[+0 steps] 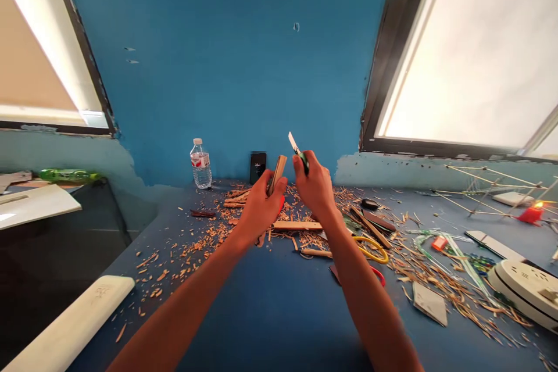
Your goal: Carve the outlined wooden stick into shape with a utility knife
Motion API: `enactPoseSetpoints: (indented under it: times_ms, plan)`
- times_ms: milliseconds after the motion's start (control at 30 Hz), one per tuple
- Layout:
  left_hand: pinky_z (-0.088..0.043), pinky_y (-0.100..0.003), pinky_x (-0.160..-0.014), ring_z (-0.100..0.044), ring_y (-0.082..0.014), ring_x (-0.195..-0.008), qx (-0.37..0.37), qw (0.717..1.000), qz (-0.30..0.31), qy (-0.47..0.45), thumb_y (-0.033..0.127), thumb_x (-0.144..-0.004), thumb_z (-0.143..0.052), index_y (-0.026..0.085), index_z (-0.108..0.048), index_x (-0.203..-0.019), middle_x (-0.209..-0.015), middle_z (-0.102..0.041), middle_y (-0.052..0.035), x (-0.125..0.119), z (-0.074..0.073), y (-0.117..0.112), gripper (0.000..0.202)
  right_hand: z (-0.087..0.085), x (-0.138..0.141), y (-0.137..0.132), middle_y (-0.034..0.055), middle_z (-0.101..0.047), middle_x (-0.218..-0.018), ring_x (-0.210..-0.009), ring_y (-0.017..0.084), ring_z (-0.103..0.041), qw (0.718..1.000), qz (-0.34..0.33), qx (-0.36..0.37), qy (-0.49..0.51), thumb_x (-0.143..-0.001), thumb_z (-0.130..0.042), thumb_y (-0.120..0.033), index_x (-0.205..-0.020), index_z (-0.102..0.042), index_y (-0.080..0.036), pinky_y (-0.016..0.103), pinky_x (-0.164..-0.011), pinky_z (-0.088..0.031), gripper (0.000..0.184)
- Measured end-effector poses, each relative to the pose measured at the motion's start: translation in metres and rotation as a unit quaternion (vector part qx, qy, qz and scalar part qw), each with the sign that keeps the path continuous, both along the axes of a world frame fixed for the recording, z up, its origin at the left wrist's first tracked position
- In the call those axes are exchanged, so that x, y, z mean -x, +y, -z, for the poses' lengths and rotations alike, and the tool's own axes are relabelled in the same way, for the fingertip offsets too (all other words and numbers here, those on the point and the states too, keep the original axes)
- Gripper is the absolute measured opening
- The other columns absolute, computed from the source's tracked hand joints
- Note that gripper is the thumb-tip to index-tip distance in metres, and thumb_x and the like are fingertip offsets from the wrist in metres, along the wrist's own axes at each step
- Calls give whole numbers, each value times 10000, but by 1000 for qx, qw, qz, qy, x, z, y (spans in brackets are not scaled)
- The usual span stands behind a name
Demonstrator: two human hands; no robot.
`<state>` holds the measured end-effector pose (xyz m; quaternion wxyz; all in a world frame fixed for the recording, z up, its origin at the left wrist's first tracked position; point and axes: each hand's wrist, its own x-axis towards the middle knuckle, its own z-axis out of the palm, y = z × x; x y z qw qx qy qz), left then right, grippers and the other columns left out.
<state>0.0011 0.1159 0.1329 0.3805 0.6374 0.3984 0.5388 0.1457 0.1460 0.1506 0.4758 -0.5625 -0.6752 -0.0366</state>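
Note:
My left hand (260, 204) is closed around a short flat strip of wood (277, 172) that points up and away from me. Close beside it, my right hand (314, 186) grips a small knife (298, 154) with a green handle, its bare blade angled up and to the left above the wood. Both hands are raised over the blue table (261, 314), above a heap of wood shavings (244, 209) and cut sticks.
A water bottle (201, 163) and a dark box (257, 166) stand by the blue wall. Sticks, a yellow ring (371, 248), red-handled scissors (377, 274) and scraps lie to the right. A white round device (525, 289) and a stick frame (492, 189) are at far right; a white board (70, 325) at near left.

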Motion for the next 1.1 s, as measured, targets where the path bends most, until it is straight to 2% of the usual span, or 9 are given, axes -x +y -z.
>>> enactPoseSetpoints:
  times_ms: [133,200,267,400,500,667,800,967,1100]
  plan:
    - [-436,-187,-452,-489,-68,-515,42,995,73,-45,393,-1045,-617,152,-618,-1091,-727,-533,59,5,-17,-12,246,-8,-26,-12,-61,-501,-669,-612,135,-443,994,-111,-13,2,-1115,-324,-560,-1027,-575,-235,248,-599,-310,420]
    - [-376,-168,-413,-422,-58,-473,43,993,89,-68,365,-1026,-641,176,-573,-1097,-668,-449,92,10,-25,-16,213,-10,-29,-24,-72,-454,-658,-595,125,-406,987,-157,-24,-10,-1121,-281,-576,-1008,-581,-236,243,-586,-313,467]
    - [-312,-154,-384,-354,-49,-441,40,991,105,-78,368,-961,-729,216,-520,-1090,-627,-401,120,16,-31,-19,289,-12,-27,-35,-74,-417,-640,-581,122,-366,982,-185,-39,-27,-1127,-254,-569,-943,-574,-234,251,-579,-294,498]
    - [-261,-144,-365,-300,-35,-421,28,988,133,-76,458,-817,-868,254,-463,-979,-592,-379,142,25,-41,-29,481,-13,-19,-50,-72,-398,-616,-565,127,-305,977,-188,-82,-57,-1131,-320,-505,-850,-514,-238,288,-585,-229,433]
    - [-244,-150,-363,-270,-32,-416,18,988,140,-68,505,-839,-838,254,-449,-925,-586,-350,141,29,-47,-39,471,-13,-17,-55,-59,-433,-636,-564,132,-325,974,-189,-104,-76,-1132,-321,-475,-844,-503,-241,299,-594,-227,414]
    - [-256,-153,-407,-293,-43,-468,2,987,153,-41,481,-849,-831,256,-508,-1058,-615,-381,128,33,-51,-52,446,-13,-14,-59,-51,-470,-661,-564,125,-341,967,-194,-122,-108,-1131,-330,-461,-837,-515,-236,294,-587,-238,414]
    - [-285,-171,-435,-296,-52,-475,-27,994,102,-23,523,-992,-648,272,-502,-1127,-640,-405,119,29,-45,-54,320,-14,-10,-62,-51,-465,-657,-551,121,-318,964,-184,-143,-130,-1123,-355,-443,-818,-516,-231,293,-572,-222,405]
    - [-339,-196,-498,-394,-86,-563,-74,997,20,23,521,-992,-663,301,-524,-1199,-684,-467,93,24,-38,-57,332,-12,-8,-64,-42,-482,-651,-548,119,-359,965,-142,-181,-130,-1130,-328,-424,-799,-515,-229,293,-568,-236,427]
    - [-259,-227,-463,-315,-96,-540,-94,995,-20,41,506,-1034,-593,285,-543,-1189,-680,-422,84,19,-36,-64,275,-12,-6,-66,-38,-487,-617,-525,122,-339,966,-97,-204,-129,-1123,-326,-415,-762,-522,-231,299,-556,-234,450]
